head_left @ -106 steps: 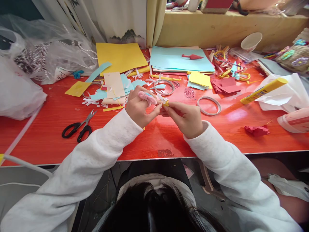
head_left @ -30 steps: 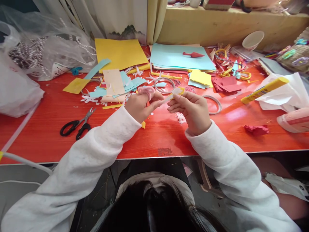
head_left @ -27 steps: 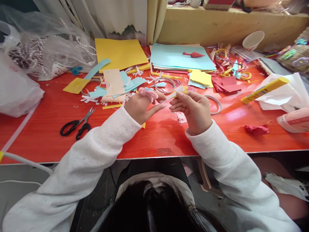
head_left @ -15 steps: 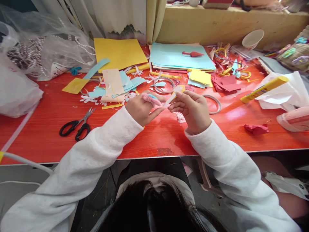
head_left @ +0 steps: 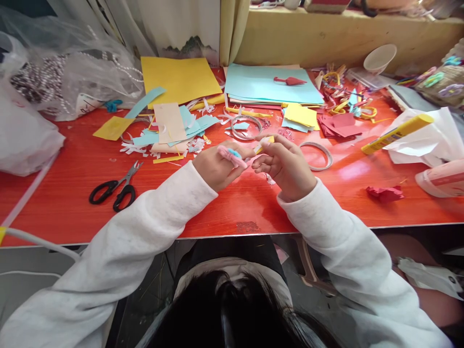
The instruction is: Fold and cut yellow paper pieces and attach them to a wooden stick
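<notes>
In front of me my two hands nearly meet above the red table (head_left: 152, 222). Between thumb and fingertips, my right hand (head_left: 290, 166) pinches a small yellow-and-white paper strip (head_left: 264, 144). Its white end points toward my left hand (head_left: 219, 166), whose fingers are drawn together close to that end. Whatever is between those fingers is hidden. A fuzzy pink loop with a blue middle (head_left: 232, 157) shows against my left hand at the fingers; I cannot tell how it is held or worn. Beyond my hands lies a roll of tape (head_left: 246, 137), with a second tape roll (head_left: 329, 157) beside my right hand.
Black-handled scissors (head_left: 125, 186) lie open at left. Behind are yellow paper (head_left: 177, 79), blue sheets (head_left: 268, 84), cut paper pieces (head_left: 170, 123) and red squares (head_left: 339, 125). A yellow glue stick (head_left: 397, 134) and crumpled red paper (head_left: 384, 193) are at right; plastic bags (head_left: 27, 121) at far left.
The long pale strip that stretched between my hands shows much less now. My left hand has shifted slightly right and turned, bringing the pink loop with it. My right hand has barely moved.
</notes>
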A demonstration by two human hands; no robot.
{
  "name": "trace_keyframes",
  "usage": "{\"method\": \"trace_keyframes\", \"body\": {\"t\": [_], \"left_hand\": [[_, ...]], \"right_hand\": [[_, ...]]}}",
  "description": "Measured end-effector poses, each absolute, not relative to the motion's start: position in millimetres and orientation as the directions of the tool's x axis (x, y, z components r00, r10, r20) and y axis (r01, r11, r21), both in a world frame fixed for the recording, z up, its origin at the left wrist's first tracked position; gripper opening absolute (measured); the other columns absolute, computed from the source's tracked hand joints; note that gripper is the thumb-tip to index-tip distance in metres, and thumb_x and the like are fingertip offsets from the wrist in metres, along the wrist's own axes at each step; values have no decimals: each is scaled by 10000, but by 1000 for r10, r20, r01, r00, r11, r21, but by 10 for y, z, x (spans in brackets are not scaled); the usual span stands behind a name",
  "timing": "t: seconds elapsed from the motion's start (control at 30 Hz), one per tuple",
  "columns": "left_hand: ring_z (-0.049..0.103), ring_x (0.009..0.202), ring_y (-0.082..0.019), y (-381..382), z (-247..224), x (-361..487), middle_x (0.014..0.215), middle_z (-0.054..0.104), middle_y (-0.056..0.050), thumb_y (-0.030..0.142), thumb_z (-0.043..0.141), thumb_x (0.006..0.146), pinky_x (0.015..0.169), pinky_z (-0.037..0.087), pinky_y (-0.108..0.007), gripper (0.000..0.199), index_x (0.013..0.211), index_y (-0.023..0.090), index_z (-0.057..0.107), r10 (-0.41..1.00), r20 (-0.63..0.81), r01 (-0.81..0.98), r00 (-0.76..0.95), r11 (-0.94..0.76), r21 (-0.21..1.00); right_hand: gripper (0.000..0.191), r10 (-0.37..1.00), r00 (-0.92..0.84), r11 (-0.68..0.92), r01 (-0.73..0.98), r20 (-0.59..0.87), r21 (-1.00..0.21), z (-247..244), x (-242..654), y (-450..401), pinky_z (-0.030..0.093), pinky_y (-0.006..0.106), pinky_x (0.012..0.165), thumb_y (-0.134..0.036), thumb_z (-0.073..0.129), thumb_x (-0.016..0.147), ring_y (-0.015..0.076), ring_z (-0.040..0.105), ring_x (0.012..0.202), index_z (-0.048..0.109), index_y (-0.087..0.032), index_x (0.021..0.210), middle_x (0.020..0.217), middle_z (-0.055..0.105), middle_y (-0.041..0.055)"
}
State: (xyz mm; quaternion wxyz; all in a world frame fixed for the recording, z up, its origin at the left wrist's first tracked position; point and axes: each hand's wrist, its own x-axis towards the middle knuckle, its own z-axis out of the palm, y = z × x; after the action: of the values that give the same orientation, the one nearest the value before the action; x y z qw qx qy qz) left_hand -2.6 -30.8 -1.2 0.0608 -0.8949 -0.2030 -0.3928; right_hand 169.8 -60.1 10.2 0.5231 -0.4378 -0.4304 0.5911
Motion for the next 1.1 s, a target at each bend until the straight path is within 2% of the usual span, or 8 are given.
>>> {"method": "trace_keyframes", "body": {"t": [0.07,0.23,0.33,0.5,0.67,0.83,0.97,1.1], "left_hand": [[654,836,-137,-325,32,-31,896,705,-39,188,497,833,737,519,-246,177,947,162,631,368,743,406,559,-903,142],[628,727,-96,-329,165,-98,861,687,-30,182,590,781,622,512,-209,126,889,157,650,681,655,303,326,-732,610],[623,731,-105,-305,192,-126,847,663,-15,225,586,787,626,522,-230,130,896,183,643,791,542,255,285,-607,752],[600,633,-101,-237,189,-135,764,632,-7,276,596,773,533,517,-233,124,860,196,632,834,456,179,310,-522,834],[564,529,-81,-128,184,-192,689,598,2,277,586,776,498,515,-245,95,811,193,614,856,407,151,319,-470,870],[575,561,-100,-90,205,-220,694,593,-18,314,567,796,484,518,-259,162,826,166,626,844,363,141,394,-446,884],[563,562,-81,-121,208,-158,830,640,-32,309,608,765,481,502,-244,195,897,166,624,860,336,56,383,-385,921],[509,494,-62,-134,124,-94,757,632,-21,369,631,744,425,438,-224,223,825,162,610,868,344,42,357,-383,923]], "right_hand": [[165,989,-118,-116,-247,-89,-962,98,1698,-596,532,185,502,-324,600,773,69,621,521,548,-206,875,707,626,-32],[417,991,-130,-28,-208,-1,-978,85,1661,-601,539,199,503,-499,653,699,72,624,581,514,-257,1009,896,635,-12],[562,984,-171,19,-168,48,-986,70,1644,-600,551,228,514,-521,673,660,80,625,585,481,-296,1139,933,620,-12],[631,971,-186,134,-90,149,-987,51,1657,-599,566,263,576,-446,697,667,89,631,631,438,-337,1231,1089,581,11],[645,941,-227,271,54,252,-961,34,1637,-637,569,264,623,-354,769,604,99,612,718,475,-310,1176,1191,516,25],[235,937,-69,351,208,344,-913,-50,1627,-645,507,223,504,-399,588,798,50,554,515,517,-242,958,856,589,-21],[207,950,-117,301,119,288,-946,-67,1634,-635,475,207,451,-418,529,836,59,564,450,479,-231,910,690,614,-46],[239,954,-223,211,19,201,-977,-46,1616,-641,472,206,430,-431,532,830,76,586,435,442,-227,917,677,642,-45]]}}
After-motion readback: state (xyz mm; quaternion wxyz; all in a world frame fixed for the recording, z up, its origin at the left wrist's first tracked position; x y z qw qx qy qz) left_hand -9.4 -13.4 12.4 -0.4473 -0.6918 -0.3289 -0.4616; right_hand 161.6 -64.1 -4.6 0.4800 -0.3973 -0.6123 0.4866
